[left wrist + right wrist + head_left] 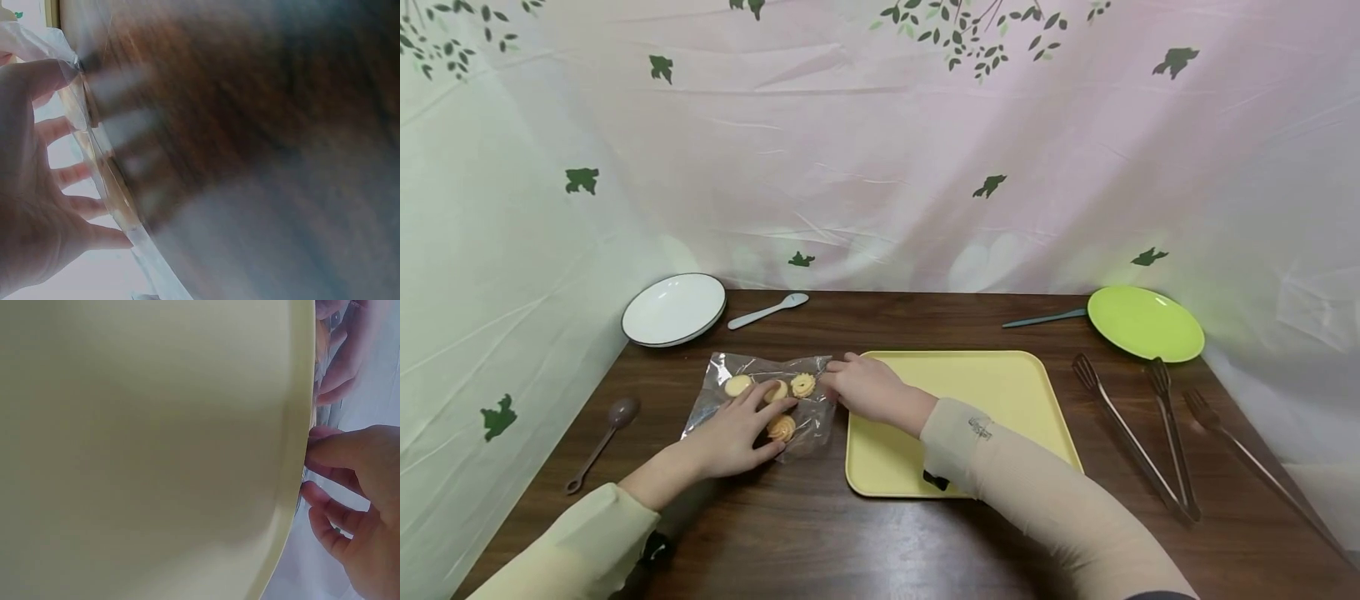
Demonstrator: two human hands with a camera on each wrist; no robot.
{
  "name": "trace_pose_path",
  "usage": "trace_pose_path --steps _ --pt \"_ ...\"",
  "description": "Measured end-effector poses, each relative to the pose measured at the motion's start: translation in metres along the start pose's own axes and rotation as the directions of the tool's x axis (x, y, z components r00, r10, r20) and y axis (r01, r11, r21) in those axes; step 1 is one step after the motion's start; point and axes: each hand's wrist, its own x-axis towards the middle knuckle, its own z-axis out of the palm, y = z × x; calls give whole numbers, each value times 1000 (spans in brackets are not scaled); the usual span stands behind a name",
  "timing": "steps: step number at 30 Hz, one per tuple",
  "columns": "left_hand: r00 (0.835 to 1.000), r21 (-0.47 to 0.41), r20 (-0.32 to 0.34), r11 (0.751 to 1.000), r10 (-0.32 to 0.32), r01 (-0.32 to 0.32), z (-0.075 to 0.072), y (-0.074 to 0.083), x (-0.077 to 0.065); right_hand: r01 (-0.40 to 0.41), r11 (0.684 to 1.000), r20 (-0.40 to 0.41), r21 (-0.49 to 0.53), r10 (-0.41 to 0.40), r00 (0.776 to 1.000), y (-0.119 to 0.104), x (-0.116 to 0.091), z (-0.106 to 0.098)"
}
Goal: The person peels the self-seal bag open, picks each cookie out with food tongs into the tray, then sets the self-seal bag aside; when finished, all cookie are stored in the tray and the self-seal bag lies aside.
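Note:
A clear plastic bag [812,433] of several cookies [802,384] lies flat on the dark wooden table, left of the yellow tray [1000,400]. My left hand [722,437] rests on it with fingers spread over the cookies. In the left wrist view, the fingertips of the left hand [37,194] touch the bag's [103,162] surface. At the bag's right edge my right hand [868,387] pinches the plastic, its wrist crossing over the tray. The right wrist view shows thumb and fingers of the right hand [365,494] beside the tray's rim [303,412].
Back left are a white dish [673,310] and a pale spoon [767,311]; a brown spoon [602,442] lies at left. Back right hold a green plate [1146,325] and blue-grey utensil [1043,318]. Tongs [1138,450] and a long fork [1255,462] lie at right.

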Motion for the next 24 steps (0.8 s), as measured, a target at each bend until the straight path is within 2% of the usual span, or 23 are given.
trace_pose_path --steps 6,12,19,24 --pt "1000 2 -6 1000 7 -7 0 0 0 -14 1000 22 10 14 1000 0 17 0" --pt "1000 5 -3 1000 12 -12 2 0 0 -21 999 43 -48 23 999 1 31 2" --pt "1000 5 -8 1000 10 -10 0 1 1 -38 986 27 -165 43 999 6 30 1" --pt "1000 10 4 1000 8 -8 -1 2 2 -52 982 9 -183 54 998 10 25 1"
